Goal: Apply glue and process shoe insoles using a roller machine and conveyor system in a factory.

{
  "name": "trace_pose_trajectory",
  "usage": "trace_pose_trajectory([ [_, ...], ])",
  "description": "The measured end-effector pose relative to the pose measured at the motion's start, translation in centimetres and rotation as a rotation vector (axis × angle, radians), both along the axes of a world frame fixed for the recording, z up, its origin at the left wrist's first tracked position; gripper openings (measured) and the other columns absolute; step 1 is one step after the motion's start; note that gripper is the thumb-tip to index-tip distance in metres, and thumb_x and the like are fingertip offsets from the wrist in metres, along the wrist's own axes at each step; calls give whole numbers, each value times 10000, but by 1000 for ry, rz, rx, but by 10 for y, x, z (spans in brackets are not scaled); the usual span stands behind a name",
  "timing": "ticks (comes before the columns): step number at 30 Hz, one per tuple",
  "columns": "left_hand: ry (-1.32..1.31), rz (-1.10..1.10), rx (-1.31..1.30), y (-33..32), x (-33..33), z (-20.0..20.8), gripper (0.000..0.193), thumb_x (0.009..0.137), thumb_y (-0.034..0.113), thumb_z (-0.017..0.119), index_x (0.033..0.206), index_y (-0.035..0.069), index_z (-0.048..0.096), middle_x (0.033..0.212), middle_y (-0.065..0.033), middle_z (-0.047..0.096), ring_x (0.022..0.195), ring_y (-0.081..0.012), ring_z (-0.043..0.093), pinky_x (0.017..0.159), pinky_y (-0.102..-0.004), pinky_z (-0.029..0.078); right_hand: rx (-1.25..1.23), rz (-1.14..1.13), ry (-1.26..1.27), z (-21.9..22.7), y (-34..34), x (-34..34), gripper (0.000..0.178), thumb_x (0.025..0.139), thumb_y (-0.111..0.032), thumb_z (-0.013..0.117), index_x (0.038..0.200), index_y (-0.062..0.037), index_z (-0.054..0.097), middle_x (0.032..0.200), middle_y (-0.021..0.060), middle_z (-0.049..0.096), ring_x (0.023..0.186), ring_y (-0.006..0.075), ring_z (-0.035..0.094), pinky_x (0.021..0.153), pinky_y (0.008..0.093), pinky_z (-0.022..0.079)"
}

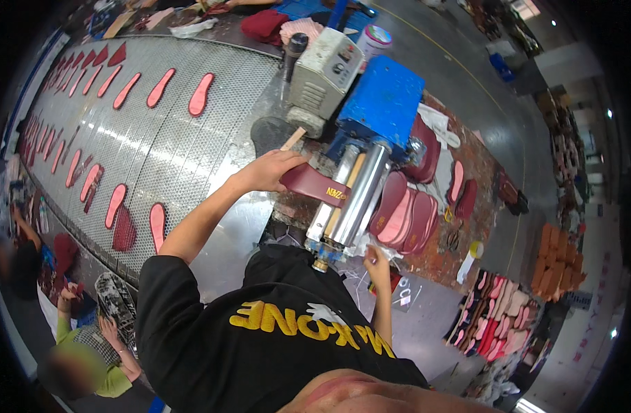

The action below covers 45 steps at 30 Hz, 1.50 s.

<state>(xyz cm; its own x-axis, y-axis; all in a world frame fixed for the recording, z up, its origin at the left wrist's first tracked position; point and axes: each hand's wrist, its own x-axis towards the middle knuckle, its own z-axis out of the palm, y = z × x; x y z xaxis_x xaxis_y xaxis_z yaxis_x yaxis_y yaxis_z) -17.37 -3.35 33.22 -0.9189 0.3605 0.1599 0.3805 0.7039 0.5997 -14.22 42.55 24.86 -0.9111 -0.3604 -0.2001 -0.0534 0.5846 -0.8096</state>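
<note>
My left hand [275, 172] grips one end of a dark red insole [312, 184] with gold lettering. The insole's other end lies at the metal rollers [362, 199] of a machine with a blue housing [384, 96]. My right hand [377, 261] is beside the near end of the rollers, fingers curled; anything inside them is too small to make out. Just beyond it, several dark red and pink insoles [405, 220] lie overlapping on the worn table [436, 258] right of the rollers.
On the left, a perforated metal conveyor [184, 138] carries rows of pink insoles [201, 95]. A grey control box [325, 72] stands behind the rollers. A tape roll [476, 250] sits at the table's right edge. Another person [88, 358] works at the lower left.
</note>
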Motion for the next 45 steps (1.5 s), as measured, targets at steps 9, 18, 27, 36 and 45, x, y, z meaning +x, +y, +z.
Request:
trace_pose_trajectory([
  [9,-769,467,1055,-113,90,-105,596,755,108,688,1299,75,450,1238,-96,501,1083,-240,531,914,-379,457,139,71,-468,-103,70,71,203,768,3,560,970,27,564,795,62,619,713,129,574,645,265,471],
  [18,-1116,1297,1384,-241,209,-228,551,923,504,419,1319,122,406,1172,-114,562,990,-280,591,839,-474,493,168,-105,-756,-82,54,105,160,854,-48,537,996,0,594,784,11,601,672,95,535,599,232,440],
  [27,-800,1378,1163,-248,82,-254,503,899,465,477,1309,190,381,1221,-55,454,906,-226,502,776,-459,454,123,-260,-733,-71,50,131,212,913,-178,546,1018,-1,598,790,3,592,703,89,521,621,227,425],
  [36,-664,1244,1134,-245,-68,-270,612,865,419,549,1369,145,336,1142,-56,508,892,-214,534,747,-427,476,170,-385,-703,-42,28,176,365,927,-351,539,1018,-3,600,772,21,600,682,100,530,600,258,430],
  [45,-512,1229,882,-225,-14,-258,227,840,271,557,993,103,573,876,-17,564,787,-144,535,636,-303,431,308,-493,248,7,3,23,289,832,-197,611,1042,-4,568,748,177,621,673,285,621,599,374,472],
])
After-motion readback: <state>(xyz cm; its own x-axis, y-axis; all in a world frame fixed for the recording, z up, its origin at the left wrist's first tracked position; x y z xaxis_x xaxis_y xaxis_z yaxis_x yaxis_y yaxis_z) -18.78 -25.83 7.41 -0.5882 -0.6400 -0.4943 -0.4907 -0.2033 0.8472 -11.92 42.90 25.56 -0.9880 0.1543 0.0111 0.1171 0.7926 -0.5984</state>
